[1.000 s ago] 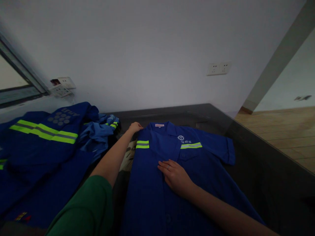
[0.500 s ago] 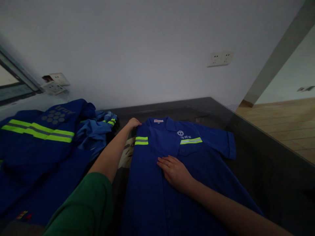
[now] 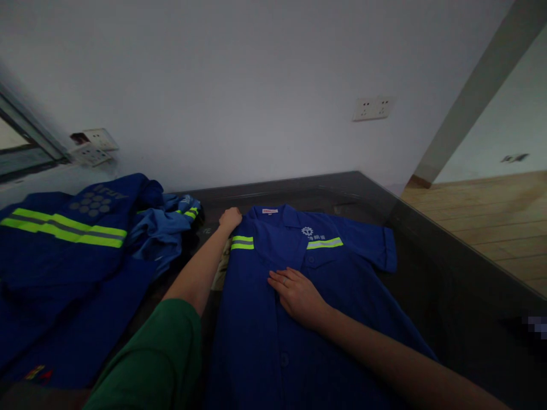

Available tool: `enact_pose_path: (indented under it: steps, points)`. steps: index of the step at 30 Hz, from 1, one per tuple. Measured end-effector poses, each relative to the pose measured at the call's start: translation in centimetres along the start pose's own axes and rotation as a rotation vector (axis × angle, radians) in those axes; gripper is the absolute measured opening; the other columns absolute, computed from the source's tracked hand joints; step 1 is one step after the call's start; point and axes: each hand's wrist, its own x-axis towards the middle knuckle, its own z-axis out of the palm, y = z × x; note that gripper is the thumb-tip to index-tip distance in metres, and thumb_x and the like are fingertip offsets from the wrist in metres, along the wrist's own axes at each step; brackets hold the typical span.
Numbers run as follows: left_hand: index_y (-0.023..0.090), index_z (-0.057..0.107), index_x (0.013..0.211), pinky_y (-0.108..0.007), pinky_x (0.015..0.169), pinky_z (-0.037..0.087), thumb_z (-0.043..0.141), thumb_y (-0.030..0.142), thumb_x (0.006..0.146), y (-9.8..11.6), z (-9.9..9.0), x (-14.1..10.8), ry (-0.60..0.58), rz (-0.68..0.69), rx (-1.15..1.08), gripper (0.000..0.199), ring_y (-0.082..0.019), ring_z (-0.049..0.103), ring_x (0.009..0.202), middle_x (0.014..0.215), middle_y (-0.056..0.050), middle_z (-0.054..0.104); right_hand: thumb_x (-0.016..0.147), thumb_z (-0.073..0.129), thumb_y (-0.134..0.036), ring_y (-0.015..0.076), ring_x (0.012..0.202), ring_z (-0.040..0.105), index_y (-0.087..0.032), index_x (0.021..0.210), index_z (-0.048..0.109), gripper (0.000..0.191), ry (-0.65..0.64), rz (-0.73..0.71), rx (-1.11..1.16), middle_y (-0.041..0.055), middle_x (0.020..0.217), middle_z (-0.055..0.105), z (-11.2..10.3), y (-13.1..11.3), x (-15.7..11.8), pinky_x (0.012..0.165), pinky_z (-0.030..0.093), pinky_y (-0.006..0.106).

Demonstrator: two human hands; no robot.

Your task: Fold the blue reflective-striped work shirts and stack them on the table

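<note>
A dark blue short-sleeved work shirt (image 3: 256, 307) lies front up on a dark table, with yellow-green reflective bands and a white gear logo on the chest. Its collar points away from me. The right-hand sleeve is spread out; on the left no sleeve shows and that edge runs straight. At the left shoulder, beside the collar, my left hand (image 3: 231, 218) is closed on the shirt's edge, its fingertips partly hidden. My right hand (image 3: 299, 299), a ring on one finger, rests flat on the shirt's front near the button placket, fingers stretched out.
More blue work clothes (image 3: 64, 273) with reflective bands lie heaped at the left. The dark table (image 3: 427, 285) meets a pale wall with sockets (image 3: 372, 108). A window frame (image 3: 29, 142) is at the far left, wooden flooring (image 3: 478, 210) at the right.
The view has shifted slightly. My left hand's fingers look more curled at the shoulder edge. The right hand stays flat on the shirt, which lies much the same.
</note>
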Motion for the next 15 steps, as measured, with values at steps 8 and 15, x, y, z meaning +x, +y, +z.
enact_pose_path:
  steps: [8, 15]
  points:
    - [0.016, 0.060, 0.111, -0.039, 0.098, 0.041, 0.035, 0.019, 0.092, 2.0, -0.1, -3.7, 0.194, 0.201, 0.071, 0.032, -0.027, 0.052, 0.118, 0.120, -0.016, 0.058, 0.086, 0.046, -0.012, 0.0223, 0.121, 0.054, -0.015, 0.129, 0.058, 0.045, 0.005, 0.003, 0.001, 0.0076, 0.136, 0.055, 0.2, 0.0, 0.0, 0.108, 0.039, 0.042]
    - [-0.001, 0.050, 0.128, -0.038, 0.110, 0.030, 0.027, 0.031, 0.096, 2.7, 3.0, -5.9, 0.072, 0.231, 0.103, 0.051, -0.030, 0.039, 0.134, 0.140, -0.025, 0.044, 0.085, 0.047, -0.011, 0.0231, 0.121, 0.053, -0.013, 0.128, 0.059, 0.044, -0.004, -0.009, -0.010, 0.0085, 0.135, 0.056, 0.1, 0.0, 0.0, 0.108, 0.039, 0.042]
